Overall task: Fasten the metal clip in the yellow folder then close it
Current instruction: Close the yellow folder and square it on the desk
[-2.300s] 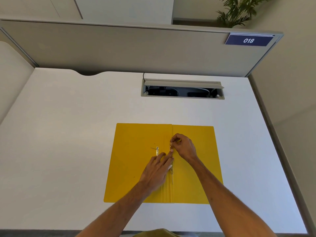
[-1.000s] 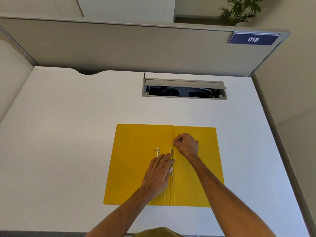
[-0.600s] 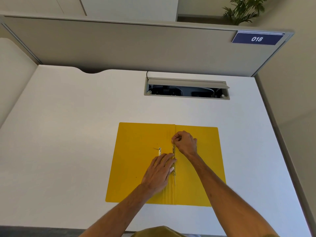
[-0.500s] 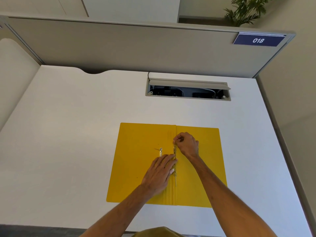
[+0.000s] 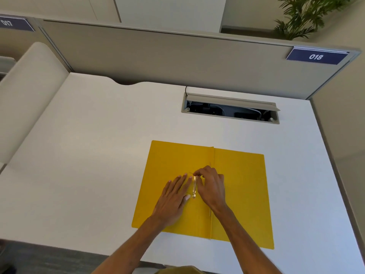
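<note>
The yellow folder (image 5: 243,194) lies open and flat on the white desk (image 5: 98,155). A thin metal clip strip (image 5: 194,187) sits on the left flap, a little left of the spine crease. My left hand (image 5: 173,198) rests flat on the left flap with fingers spread, its fingertips beside the strip. My right hand (image 5: 211,184) is over the strip from the right, thumb and forefinger pinched on its upper end. Part of the clip is hidden under my right hand.
An open cable hatch (image 5: 230,110) is set into the desk behind the folder. Grey partition walls (image 5: 177,60) close the back and right sides, with a blue "018" label (image 5: 316,56). The desk's near edge runs just below the folder.
My right hand has come left across the spine and now pinches the metal strip on the left flap. My left hand has slid a little left. The camera view has turned left.
</note>
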